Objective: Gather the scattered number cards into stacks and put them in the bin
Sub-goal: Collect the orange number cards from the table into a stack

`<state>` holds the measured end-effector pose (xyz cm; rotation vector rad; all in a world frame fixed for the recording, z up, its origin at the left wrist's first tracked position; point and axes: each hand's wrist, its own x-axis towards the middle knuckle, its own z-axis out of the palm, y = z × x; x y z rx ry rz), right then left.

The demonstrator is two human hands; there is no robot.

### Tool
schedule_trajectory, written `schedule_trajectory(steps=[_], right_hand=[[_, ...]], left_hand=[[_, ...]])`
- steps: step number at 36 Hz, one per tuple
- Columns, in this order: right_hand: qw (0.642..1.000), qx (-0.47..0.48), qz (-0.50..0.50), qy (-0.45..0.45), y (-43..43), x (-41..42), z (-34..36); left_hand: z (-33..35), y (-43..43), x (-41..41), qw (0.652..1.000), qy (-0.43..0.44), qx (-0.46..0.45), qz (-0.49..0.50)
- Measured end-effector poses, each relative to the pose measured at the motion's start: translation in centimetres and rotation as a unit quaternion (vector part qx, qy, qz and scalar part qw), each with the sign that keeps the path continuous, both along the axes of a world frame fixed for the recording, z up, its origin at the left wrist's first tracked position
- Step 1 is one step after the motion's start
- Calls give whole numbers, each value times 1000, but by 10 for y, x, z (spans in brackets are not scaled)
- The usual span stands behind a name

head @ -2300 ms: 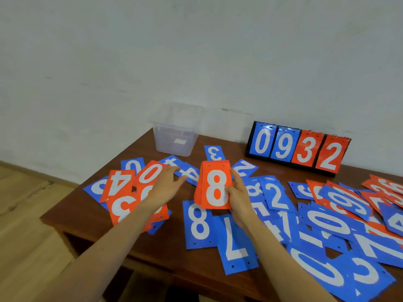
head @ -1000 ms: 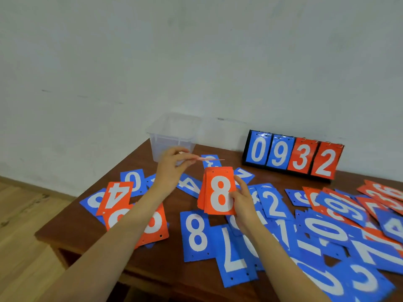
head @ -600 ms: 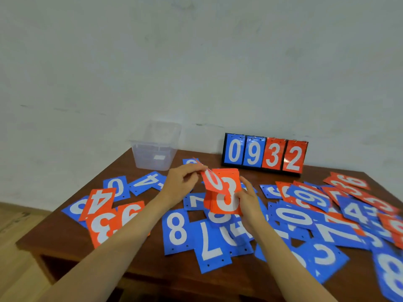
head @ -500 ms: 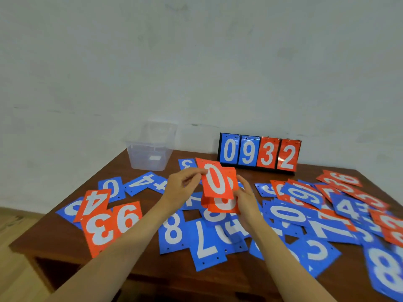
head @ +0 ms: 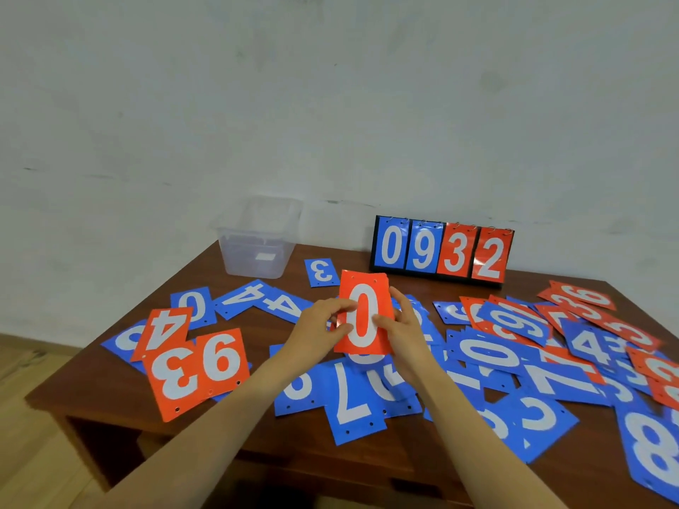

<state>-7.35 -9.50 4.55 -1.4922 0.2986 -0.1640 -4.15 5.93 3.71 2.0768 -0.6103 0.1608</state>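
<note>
A stack of orange number cards [head: 363,314], with a white 0 on its front, stands upright above the middle of the table. My left hand [head: 319,330] pinches its left edge. From the right, my right hand [head: 406,330] grips the stack. Blue and orange number cards lie scattered over the wooden table [head: 88,383]: an orange 9 [head: 220,360], an orange 3 [head: 171,376] and an orange 4 [head: 163,334] at the left, a blue 7 [head: 354,398] in front. The clear plastic bin [head: 257,238] stands at the back left.
A black flip scoreboard [head: 441,251] showing 0932 stands at the back against the wall. Many overlapping cards [head: 573,361] cover the right half of the table. The table's left edge drops to a wooden floor [head: 25,435].
My left hand lifted an orange 0 card from the left pile, carried it over and laid it on the front of the stack, covering the 8. The view has shifted left.
</note>
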Motion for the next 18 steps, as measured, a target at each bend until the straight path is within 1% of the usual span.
schedule_trajectory(steps=[5,9,11,13,15,18], right_hand=[[1000,-6,6,7,13,9,-6],[1000,5,11,23,23,18,-13],[999,11,17,34,29,22,-16],[999,20,25,39,36,26,-20],[998,19,32,44,43,29,-24],[998,4,41,57,54,37,-30]], left_hand=[[-4,19,8,1000,-5,15,17],[-8,51,21,995,49,29,88],[-13,73,31,986,87,64,125],[-17,96,40,973,125,122,149],[-19,117,49,956,156,191,161],[-19,139,62,931,193,258,171]])
